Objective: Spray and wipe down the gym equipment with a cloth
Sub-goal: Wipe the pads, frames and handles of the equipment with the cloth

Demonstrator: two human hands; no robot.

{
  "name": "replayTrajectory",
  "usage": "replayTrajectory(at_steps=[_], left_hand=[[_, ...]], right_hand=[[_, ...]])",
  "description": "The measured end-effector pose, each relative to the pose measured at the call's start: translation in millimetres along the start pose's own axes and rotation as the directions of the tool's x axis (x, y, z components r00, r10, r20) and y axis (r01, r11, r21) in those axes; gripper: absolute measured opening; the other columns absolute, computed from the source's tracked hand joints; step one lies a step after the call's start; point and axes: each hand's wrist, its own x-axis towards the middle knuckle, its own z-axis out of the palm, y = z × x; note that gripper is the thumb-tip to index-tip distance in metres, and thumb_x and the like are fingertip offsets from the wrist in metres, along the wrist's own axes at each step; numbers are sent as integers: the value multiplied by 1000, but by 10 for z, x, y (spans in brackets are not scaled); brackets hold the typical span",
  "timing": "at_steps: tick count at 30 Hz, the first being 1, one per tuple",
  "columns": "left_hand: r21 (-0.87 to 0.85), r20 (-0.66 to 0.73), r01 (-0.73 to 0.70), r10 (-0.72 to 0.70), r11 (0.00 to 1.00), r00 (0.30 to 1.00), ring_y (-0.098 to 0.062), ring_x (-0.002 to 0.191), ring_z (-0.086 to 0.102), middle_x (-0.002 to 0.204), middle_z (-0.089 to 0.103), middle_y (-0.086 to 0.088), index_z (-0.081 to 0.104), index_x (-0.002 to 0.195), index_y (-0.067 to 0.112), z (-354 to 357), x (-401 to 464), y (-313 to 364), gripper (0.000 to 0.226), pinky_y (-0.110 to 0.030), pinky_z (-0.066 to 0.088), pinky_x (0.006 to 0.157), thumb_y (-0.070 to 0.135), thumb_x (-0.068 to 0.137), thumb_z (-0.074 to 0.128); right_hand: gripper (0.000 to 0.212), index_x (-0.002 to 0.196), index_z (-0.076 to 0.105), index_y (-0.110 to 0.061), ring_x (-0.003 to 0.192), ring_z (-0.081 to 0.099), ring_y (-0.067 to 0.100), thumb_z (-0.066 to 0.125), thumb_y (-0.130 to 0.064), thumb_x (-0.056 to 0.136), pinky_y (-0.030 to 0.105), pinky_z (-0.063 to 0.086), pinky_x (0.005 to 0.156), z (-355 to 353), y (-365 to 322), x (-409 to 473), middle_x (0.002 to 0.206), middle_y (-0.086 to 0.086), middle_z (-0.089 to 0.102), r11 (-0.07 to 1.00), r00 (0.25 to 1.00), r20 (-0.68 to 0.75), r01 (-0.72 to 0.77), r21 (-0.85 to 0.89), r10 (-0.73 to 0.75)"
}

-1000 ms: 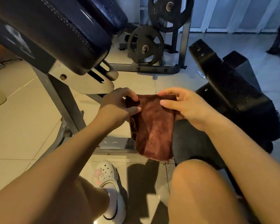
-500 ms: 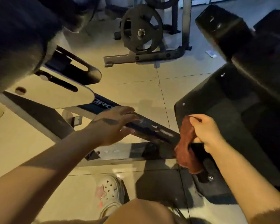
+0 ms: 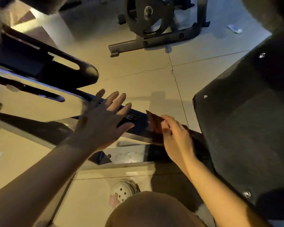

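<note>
Down between my knees, my right hand [image 3: 175,138] presses the reddish-brown cloth [image 3: 154,126] against the dark frame bar [image 3: 138,122] of the machine. The fingers lie over the cloth, bent at the knuckles, with the thumb on its near edge; the blur keeps me from telling whether I pinch it or only hold it flat. The cloth wraps the top of the bar, one corner sticking up toward eleven o'clock of my hand, its lower edge hanging over the bar's near side.

My left hand [image 3: 103,122] is spread wide, fingers straight and apart, palm down over the same bar at nine o'clock of the cloth, holding nothing. Whether it touches the bar I cannot tell. White lettering on the bar shows just past my fingertips.

At three o'clock of my right hand the black seat pad [image 3: 246,128] fills the frame, its underside panel studded with bolts. At ten o'clock of my left hand sits a slotted black bracket [image 3: 69,69] over a pale metal plate. A weight plate [image 3: 144,15] hangs on its rack [image 3: 156,40] at twelve o'clock, well apart, on the tiled floor [image 3: 138,71]. My white clog [image 3: 123,192] peeks out at six o'clock, just above my knee [image 3: 154,210].
</note>
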Motion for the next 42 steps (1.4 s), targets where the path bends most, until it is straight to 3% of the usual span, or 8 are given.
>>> replayTrajectory(at_steps=[3, 7, 18, 25, 29, 33, 36, 42], left_hand=[[71, 37, 8, -11, 997, 999, -23, 149, -13, 162, -9, -1, -14, 149, 30, 25, 146, -19, 81, -51, -7, 119, 69, 80, -27], [45, 68, -12, 9, 999, 998, -24, 149, -12, 163, -8, 0, -17, 149, 33, 81, 168, -22, 82, -54, -5, 119, 62, 73, -27], [50, 99, -36, 31, 998, 995, -25, 150, -7, 163, -6, -2, -12, 152, 33, 23, 172, -21, 93, -55, -4, 118, 57, 64, -30], [72, 95, -38, 31, 997, 995, -23, 150, -6, 163, -3, 0, -11, 152, 31, -8, 163, -12, 78, -53, -2, 120, 55, 78, -18], [52, 69, -40, 37, 998, 997, -22, 150, -4, 164, -1, 0, -9, 153, 29, 15, 165, -33, 83, -52, -3, 119, 54, 75, -24], [51, 70, -42, 38, 998, 997, -23, 150, -3, 163, -1, 0, -11, 152, 30, 45, 184, -36, 84, -52, -2, 119, 55, 72, -26], [45, 47, -42, 40, 998, 998, -23, 150, 0, 163, 4, -1, -8, 152, 32, 69, 193, -56, 87, -52, 0, 118, 56, 70, -26], [51, 50, -37, 34, 998, 998, -24, 150, 2, 163, 7, -2, -3, 154, 31, 55, 190, -36, 88, -53, 2, 118, 55, 72, -25]], right_hand=[[46, 148, 34, -33, 146, 20, 21, 33, -40, 103, 42, 18, 115, 24, 147, 248, 157, -7, 27, 988, 999, 0, 42, -149, -43], [48, 149, 11, -49, 147, -7, 4, 12, -54, 101, 50, -17, 116, 271, 217, 385, 160, -21, 3, 984, 976, 214, -5, -177, 43], [53, 155, 6, -25, 150, -5, 13, 13, -42, 105, 40, -7, 121, -4, 847, 434, 164, -4, 1, 926, 932, 133, -303, -227, 338], [53, 153, -7, -36, 147, -14, 9, 13, -46, 105, 43, -14, 119, 506, -522, 366, 162, -12, -11, 991, 952, 303, -2, -135, 43], [50, 153, -1, -41, 147, -10, 5, 15, -45, 105, 40, -10, 120, 426, -279, 324, 162, -15, -8, 998, 970, 242, 41, -45, -29], [48, 149, 17, -49, 149, -5, 14, 24, -53, 102, 44, -8, 118, 100, 629, 340, 162, -15, 5, 983, 983, 97, -141, -117, 153], [49, 147, 7, -43, 150, 7, 23, 19, -53, 100, 47, 8, 122, -80, 1176, 295, 163, 1, 13, 947, 960, 120, -219, -236, 252], [55, 152, 8, -42, 149, -10, 17, 23, -53, 101, 45, -4, 119, 58, 561, 174, 163, -6, -8, 951, 946, 107, -300, -72, 306]])
